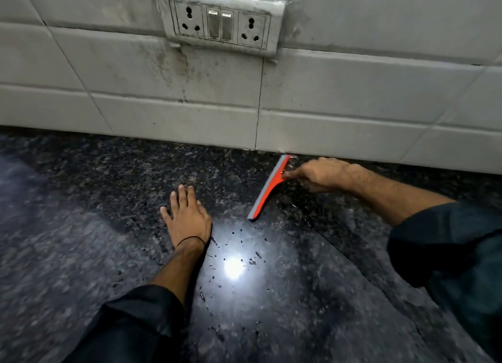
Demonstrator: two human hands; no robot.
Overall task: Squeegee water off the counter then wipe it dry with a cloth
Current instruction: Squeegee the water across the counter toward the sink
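An orange squeegee [267, 187] with a grey rubber blade lies edge-down on the dark speckled granite counter [81, 199], its far end almost touching the tiled wall. My right hand [320, 174] grips its handle from the right side. My left hand [186, 214] rests flat on the counter, palm down and fingers spread, left of the blade's near end. Water droplets [233, 256] are scattered on the stone between my arms, around a bright light reflection. No cloth is in view.
A white tiled wall [353, 112] rises along the back of the counter. A grimy switchboard [221, 26] with two sockets and two switches is mounted on it above the squeegee. A seam in the stone [339, 248] runs diagonally at the right.
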